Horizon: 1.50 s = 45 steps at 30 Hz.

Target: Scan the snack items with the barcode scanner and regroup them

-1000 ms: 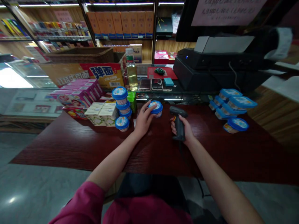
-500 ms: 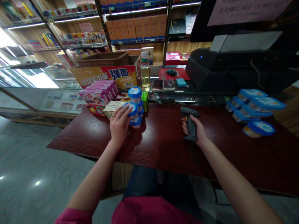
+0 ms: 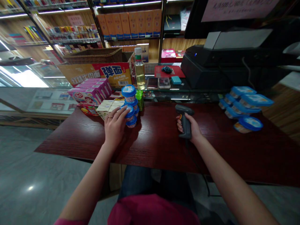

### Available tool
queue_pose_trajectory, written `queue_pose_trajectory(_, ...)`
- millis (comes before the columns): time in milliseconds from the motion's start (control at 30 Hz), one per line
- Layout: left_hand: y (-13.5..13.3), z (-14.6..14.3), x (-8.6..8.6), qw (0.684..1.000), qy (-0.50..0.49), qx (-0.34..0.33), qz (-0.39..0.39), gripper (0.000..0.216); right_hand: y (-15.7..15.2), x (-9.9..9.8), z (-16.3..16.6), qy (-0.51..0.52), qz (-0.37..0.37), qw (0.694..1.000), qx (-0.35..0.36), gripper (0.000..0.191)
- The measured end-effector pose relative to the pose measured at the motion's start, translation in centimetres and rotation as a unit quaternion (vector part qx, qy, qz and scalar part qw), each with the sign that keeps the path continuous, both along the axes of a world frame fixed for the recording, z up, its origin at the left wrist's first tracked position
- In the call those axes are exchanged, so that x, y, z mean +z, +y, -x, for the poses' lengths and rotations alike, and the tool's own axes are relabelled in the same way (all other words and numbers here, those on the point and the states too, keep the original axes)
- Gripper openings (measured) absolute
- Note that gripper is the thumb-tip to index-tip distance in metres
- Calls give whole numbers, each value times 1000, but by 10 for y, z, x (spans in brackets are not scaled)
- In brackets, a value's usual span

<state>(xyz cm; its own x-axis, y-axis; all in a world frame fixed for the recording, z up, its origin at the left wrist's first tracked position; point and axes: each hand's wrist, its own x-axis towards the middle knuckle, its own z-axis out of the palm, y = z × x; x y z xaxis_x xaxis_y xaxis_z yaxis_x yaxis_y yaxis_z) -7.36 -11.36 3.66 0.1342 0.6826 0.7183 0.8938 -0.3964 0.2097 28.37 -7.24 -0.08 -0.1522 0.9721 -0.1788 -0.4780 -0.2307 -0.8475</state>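
My left hand (image 3: 115, 126) lies over the side of a blue-lidded tub (image 3: 128, 111), its fingers curled across the lid. That tub sits on another one in a cluster of stacked tubs, with a taller stack topped by a similar tub (image 3: 128, 91) just behind. Pale small cartons (image 3: 109, 107) stand left of the stack, and a green pack (image 3: 140, 100) is to its right. In my right hand (image 3: 194, 128) is a black barcode scanner (image 3: 186, 125), held by its handle above the table, head pointing left. Its cable hangs down toward the table's front edge.
The dark red table (image 3: 150, 140) holds pink boxes (image 3: 87, 93) at left and more blue-lidded tubs (image 3: 245, 101) at right. Behind stand a noodle carton (image 3: 112, 75), an oil-like bottle (image 3: 140, 70), a mouse (image 3: 167, 69) and a black register (image 3: 206, 73).
The whole view has shifted slightly, so everything appears a little further left. My left hand stays on the tub, and my right hand keeps holding the scanner.
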Motion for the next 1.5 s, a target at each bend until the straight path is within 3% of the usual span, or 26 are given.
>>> queue_pose_trajectory(333, -1, -7, 2, 1000, -3, 10, -18, 45, -3, 1, -5, 33, 3, 999, -35, 35)
queue_pose_trajectory(433, -7, -26, 5, 997, -9, 10, -78, 64, -11, 1, -19, 29, 1, 996, -83, 37)
queue_pose_trajectory(500, -6, -51, 3, 996, -24, -23, -85, 71, -19, 1, -33, 14, -18, 993, -116, 38)
queue_pose_trajectory(600, 3, -108, -12, 987, 8, -159, -31, 71, -36, 1, -59, -2, -50, 985, -167, 40)
queue_pose_trajectory(700, 20, -183, -33, 952, 42, -300, 49, 65, -60, 2, -90, -12, -73, 970, -231, 39)
queue_pose_trajectory(867, 49, -325, -61, 874, -57, -446, 184, 72, -98, -2, -147, 1, -80, 928, -363, 35)
queue_pose_trajectory(1000, 60, -435, -73, 803, -210, -494, 260, 92, -108, -5, -178, 105, -61, 876, -468, 31)
queue_pose_trajectory(1133, 66, -500, -77, 812, -241, -451, 280, 80, -105, -9, -187, 183, -61, 841, -505, 29)
queue_pose_trajectory(1233, 71, -511, -79, 804, -268, -441, 294, 61, -104, -11, -186, 189, -69, 841, -501, 29)
queue_pose_trajectory(1300, 75, -508, -79, 774, -311, -461, 304, 54, -104, -13, -186, 187, -74, 845, -496, 29)
queue_pose_trajectory(1367, 79, -500, -78, 720, -367, -493, 322, 49, -104, -14, -186, 182, -74, 847, -493, 31)
queue_pose_trajectory(1500, 89, -464, -74, 571, -473, -514, 432, 55, -108, -14, -186, 158, -64, 871, -461, 33)
